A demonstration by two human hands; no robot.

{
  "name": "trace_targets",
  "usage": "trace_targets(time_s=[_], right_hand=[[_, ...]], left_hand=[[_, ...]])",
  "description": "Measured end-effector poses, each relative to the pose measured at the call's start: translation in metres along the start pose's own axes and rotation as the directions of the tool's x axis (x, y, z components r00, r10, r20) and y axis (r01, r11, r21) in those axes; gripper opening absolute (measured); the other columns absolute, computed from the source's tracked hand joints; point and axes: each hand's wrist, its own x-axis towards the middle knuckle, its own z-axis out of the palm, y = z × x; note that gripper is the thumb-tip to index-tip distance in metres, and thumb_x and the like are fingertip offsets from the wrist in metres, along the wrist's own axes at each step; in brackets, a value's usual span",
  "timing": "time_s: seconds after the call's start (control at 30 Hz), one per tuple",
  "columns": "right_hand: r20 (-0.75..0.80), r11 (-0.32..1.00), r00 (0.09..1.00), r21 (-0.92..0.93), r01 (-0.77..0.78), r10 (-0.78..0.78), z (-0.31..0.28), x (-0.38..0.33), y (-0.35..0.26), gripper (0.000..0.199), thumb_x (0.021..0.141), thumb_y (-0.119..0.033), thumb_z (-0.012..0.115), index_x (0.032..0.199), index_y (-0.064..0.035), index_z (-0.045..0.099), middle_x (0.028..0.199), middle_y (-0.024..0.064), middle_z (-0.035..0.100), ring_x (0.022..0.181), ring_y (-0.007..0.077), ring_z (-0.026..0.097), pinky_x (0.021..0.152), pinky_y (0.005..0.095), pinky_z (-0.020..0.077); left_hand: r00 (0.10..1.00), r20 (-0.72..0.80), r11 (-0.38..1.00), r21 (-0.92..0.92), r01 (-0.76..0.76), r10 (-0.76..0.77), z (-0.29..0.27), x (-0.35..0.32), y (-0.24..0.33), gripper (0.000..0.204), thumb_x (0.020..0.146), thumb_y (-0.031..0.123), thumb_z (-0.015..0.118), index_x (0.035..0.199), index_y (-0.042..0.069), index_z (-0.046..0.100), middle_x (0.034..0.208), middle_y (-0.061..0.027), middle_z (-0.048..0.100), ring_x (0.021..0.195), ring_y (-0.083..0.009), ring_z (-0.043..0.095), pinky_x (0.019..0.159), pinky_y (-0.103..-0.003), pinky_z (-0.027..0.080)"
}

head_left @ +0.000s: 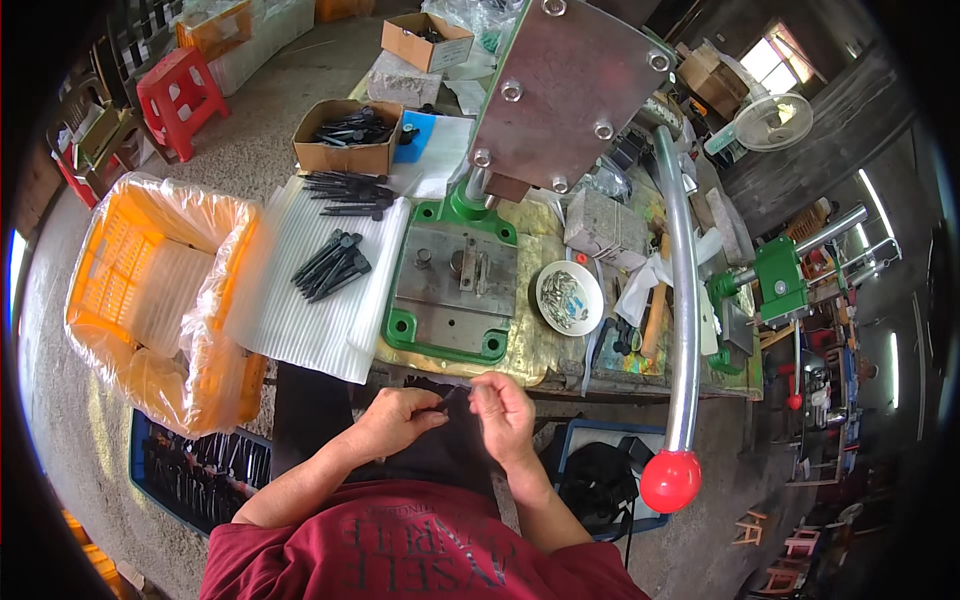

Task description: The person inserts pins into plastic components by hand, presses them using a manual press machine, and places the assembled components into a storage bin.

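Observation:
My left hand [398,420] is closed in front of the bench edge, its thumb and fingertips pinched together. Close by on its right, my right hand [503,415] is raised with its fingers curled in. What either one grips cannot be made out against the dark cloth on my lap. Just beyond them stands a green hand press [408,325] with a small metal fixture [470,268] on its steel bed. A white bowl [568,330] of small metal parts sits right of the press. On the left, slim black parts [333,266] lie in bunches on a white foam sheet [290,335].
A long steel lever [682,300] with a red ball knob [670,481] reaches down at my right. An orange crate [120,270] lined with plastic stands left. Behind are a cardboard box [345,158] of black parts and a stone block [605,230]. A blue tray [140,470] sits low left.

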Motion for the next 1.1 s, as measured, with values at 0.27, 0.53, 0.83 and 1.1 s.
trace_targets(time_s=[0.27,0.53,0.83,1.1], right_hand=[[-0.294,0.844,0.923,-0.533,0.056,-0.248,-0.089,0.055,0.025,0.009,0.080,-0.008,0.051,0.084,0.0000,0.052,0.073,0.0049,0.051,0.066,0.0128,0.047,0.059,0.0238,0.0384],[-0.095,0.518,0.961,-0.853,0.056,-0.259,-0.126,0.102,0.027,0.008,0.075,-0.007,0.053,0.080,-0.0007,0.053,0.073,0.0144,0.053,0.068,0.0285,0.052,0.060,0.0347,0.0409],[0.049,0.218,0.977,-0.971,0.095,-0.207,-0.130,0.128,0.049,0.008,0.073,-0.008,0.052,0.079,-0.0026,0.052,0.075,0.0129,0.053,0.071,0.0307,0.052,0.064,0.0401,0.0402],[0.110,-0.007,0.993,-0.994,0.110,-0.029,-0.118,0.136,0.035,0.007,0.070,-0.004,0.048,0.077,-0.0034,0.050,0.076,0.0116,0.054,0.072,0.0276,0.054,0.064,0.0419,0.0370]], left_hand=[[0.947,0.111,0.896,-0.308,0.321,-0.302,-0.004,-0.001,-0.006,0.017,0.075,0.010,0.060,0.090,0.003,0.060,0.062,-0.0001,0.055,0.052,-0.0033,0.049,0.048,-0.018,0.042],[0.939,0.167,0.880,-0.331,0.340,-0.300,-0.004,0.001,-0.010,0.014,0.076,0.008,0.059,0.088,0.000,0.060,0.067,0.0000,0.057,0.058,-0.0039,0.051,0.052,-0.018,0.045],[0.932,0.199,0.861,-0.362,0.357,-0.303,0.000,0.001,-0.016,0.015,0.076,0.009,0.059,0.089,0.001,0.059,0.068,0.0000,0.056,0.060,-0.0045,0.051,0.054,-0.019,0.046],[0.914,0.249,0.868,-0.311,0.388,-0.319,-0.001,0.003,-0.016,0.018,0.077,0.012,0.059,0.090,0.000,0.058,0.067,0.0003,0.055,0.059,-0.0043,0.051,0.054,-0.019,0.045]])
